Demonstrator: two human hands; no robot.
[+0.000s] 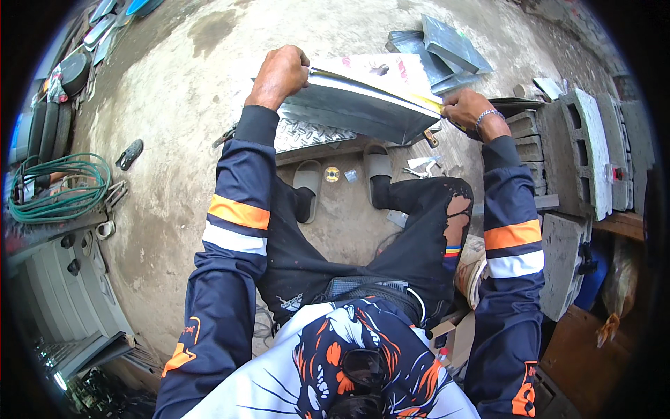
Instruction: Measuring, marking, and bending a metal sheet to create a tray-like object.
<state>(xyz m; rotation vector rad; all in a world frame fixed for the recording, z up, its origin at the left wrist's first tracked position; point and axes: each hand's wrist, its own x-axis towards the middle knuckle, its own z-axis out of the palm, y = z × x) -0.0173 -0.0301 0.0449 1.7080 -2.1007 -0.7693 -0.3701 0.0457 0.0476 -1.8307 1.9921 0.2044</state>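
A sheet-metal box point(342, 108) stands in front of me, its long side facing my feet. Along its top edge runs the yellow blade of a tape measure point(413, 96). My left hand point(281, 72) is closed at the box's far-left corner, pinching the blade's end against the edge. At the right corner my right hand point(469, 110) is closed around the tape measure, whose case is mostly hidden by the fingers. Under the box's left part lies a diamond-pattern metal plate point(303, 136). Pale paper with red marks point(401, 68) shows behind the box.
More sheet-metal pieces point(453, 45) lie beyond the box. Concrete blocks point(590, 153) are stacked at right. Near my feet lie a round yellow disc point(332, 174) and locking pliers point(422, 167). A coiled green hose point(59, 188) and a dark shoe point(129, 154) are at left.
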